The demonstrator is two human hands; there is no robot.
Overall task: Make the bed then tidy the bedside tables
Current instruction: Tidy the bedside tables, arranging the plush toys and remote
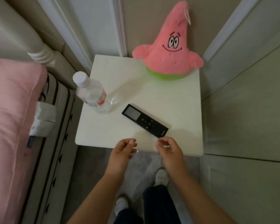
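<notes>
A white bedside table [176, 101] stands in front of me. On it a black remote control [145, 120] lies slantwise near the front edge. A clear plastic water bottle [90, 92] with a white cap stands at the table's left edge. A pink star-shaped plush toy [168, 50] sits upright at the back right corner. My left hand [122, 152] hovers over the table's front edge with loosely curled fingers, holding nothing. My right hand [169, 150] hovers just short of the remote's near end, fingers also loosely curled and empty.
The bed with a pink cover [11, 118] and a striped mattress side [58, 126] runs along the left. A cream headboard [14, 33] rises behind it. Wall panels [249, 78] close in on the table's right side. My feet [161, 175] stand on grey carpet below.
</notes>
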